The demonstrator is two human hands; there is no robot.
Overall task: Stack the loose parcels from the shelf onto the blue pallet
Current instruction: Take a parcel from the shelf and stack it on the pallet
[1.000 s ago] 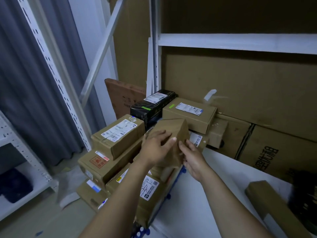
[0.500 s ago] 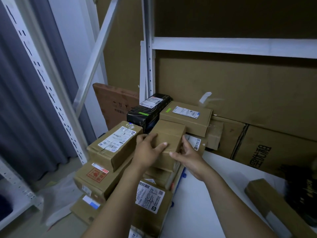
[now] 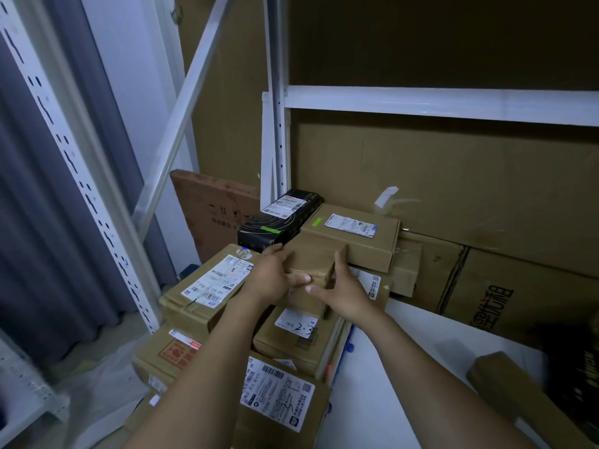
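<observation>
A small plain brown parcel (image 3: 316, 257) lies flat on top of the stack, between a black box (image 3: 278, 218) and a flat labelled carton (image 3: 353, 236). My left hand (image 3: 272, 275) grips its left side, thumb on the front edge. My right hand (image 3: 343, 288) holds its right side, fingers up along the end face and thumb at the front. Below it lie several labelled cartons: one to the left (image 3: 207, 283), one marked with handwriting (image 3: 298, 338), one nearest me (image 3: 278, 393). Bits of the blue pallet (image 3: 348, 346) show at the stack's right edge.
White shelving uprights (image 3: 277, 124) and a diagonal brace (image 3: 181, 115) stand behind and left of the stack. Large flat cardboard sheets (image 3: 453, 189) lean against the back. A white sheet (image 3: 405, 384) lies to the right, with a long brown box (image 3: 509, 387) on it. Grey curtain hangs at left.
Both hands moved the small parcel forward and tipped it down flat onto the stack, next to the flat carton. The view shifted closer.
</observation>
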